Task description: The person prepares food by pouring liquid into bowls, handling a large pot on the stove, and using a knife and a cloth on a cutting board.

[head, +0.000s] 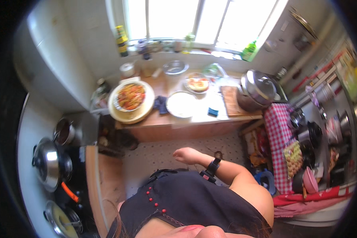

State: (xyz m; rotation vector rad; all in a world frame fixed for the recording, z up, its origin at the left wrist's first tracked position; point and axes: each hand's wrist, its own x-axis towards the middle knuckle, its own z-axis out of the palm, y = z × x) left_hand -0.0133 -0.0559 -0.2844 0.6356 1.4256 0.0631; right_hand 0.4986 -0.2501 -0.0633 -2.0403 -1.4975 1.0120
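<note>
My right hand [186,155] is in front of my waist, above the speckled floor, with its fingers blurred and seemingly loosely bent. I see nothing held in it, and it touches no object. A dark band with a small device [210,171] circles that wrist. My left hand is out of view. Before me is a wooden counter [154,132]. On it are a foil-like bowl of red and yellow cooked food [130,96] on a large pale round tray [147,105], a dark blue cloth [161,104], a white plate [181,104] and a teal sponge-like item [213,112].
Left is a stove with a lidded steel pan [46,163] whose orange handle [70,192] sticks out, and a pot of yellowish contents [61,221]. A large steel pot [257,90] overlaps a cutting board [229,101]. Eggs [294,160] rest on a checkered cloth [276,134].
</note>
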